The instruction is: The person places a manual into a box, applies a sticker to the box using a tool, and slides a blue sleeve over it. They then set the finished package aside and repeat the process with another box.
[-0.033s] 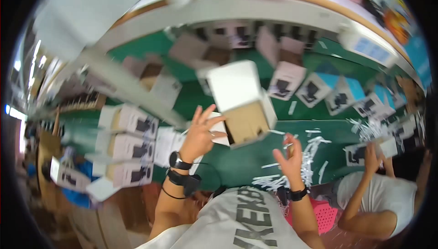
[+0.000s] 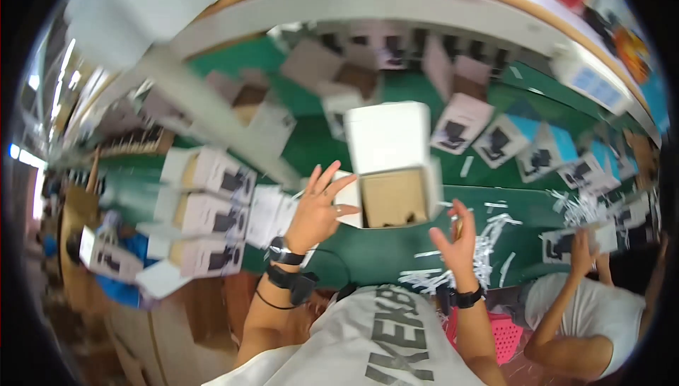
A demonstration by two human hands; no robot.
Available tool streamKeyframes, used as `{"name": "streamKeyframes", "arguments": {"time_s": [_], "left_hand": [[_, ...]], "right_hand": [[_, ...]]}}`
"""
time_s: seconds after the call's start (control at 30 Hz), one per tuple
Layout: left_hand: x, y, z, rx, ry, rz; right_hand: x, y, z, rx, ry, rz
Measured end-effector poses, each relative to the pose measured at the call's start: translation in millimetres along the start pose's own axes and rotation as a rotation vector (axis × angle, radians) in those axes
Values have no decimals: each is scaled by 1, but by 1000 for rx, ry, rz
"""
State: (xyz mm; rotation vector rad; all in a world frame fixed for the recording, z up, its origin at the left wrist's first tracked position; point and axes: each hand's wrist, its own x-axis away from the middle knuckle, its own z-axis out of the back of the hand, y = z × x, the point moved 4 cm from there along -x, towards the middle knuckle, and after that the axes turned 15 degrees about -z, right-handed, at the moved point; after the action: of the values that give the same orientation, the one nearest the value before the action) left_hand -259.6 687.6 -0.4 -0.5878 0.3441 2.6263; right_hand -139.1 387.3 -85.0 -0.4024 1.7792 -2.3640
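An open cardboard box [image 2: 394, 199], brown inside, stands on the green tabletop before me with its white lid [image 2: 389, 135] raised at the back. My left hand [image 2: 320, 209] is open with fingers spread, its fingertips at the box's white left side flap [image 2: 348, 206]. To the right of the box, my right hand [image 2: 457, 241] is open, thumb and fingers apart, with nothing visible between them. White paper strips [image 2: 424, 280] lie beside and below that hand. A dark shape sits low inside the box, too small to name.
Open boxes [image 2: 219, 213] with a dark product picture line the left side, next to white sheets [image 2: 269, 216]. More boxes [image 2: 461, 124] stand along the back under a shelf. A slanting grey post [image 2: 219, 110] crosses the left. At right, a co-worker [image 2: 583, 315] handles a box.
The box has turned from tilted to nearly square in front of me. The whole view has shifted slightly, and both hands keep nearly the same pose.
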Motion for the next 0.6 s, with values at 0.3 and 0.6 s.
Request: {"name": "streamKeyframes", "arguments": {"time_s": [0.3,0.6], "left_hand": [[231,-65,-34,-170,107,972],[268,-29,-134,-121,-100,913]], "right_hand": [[27,20,-70,186,89,206],[77,33,-49,-111,25,-43]]}}
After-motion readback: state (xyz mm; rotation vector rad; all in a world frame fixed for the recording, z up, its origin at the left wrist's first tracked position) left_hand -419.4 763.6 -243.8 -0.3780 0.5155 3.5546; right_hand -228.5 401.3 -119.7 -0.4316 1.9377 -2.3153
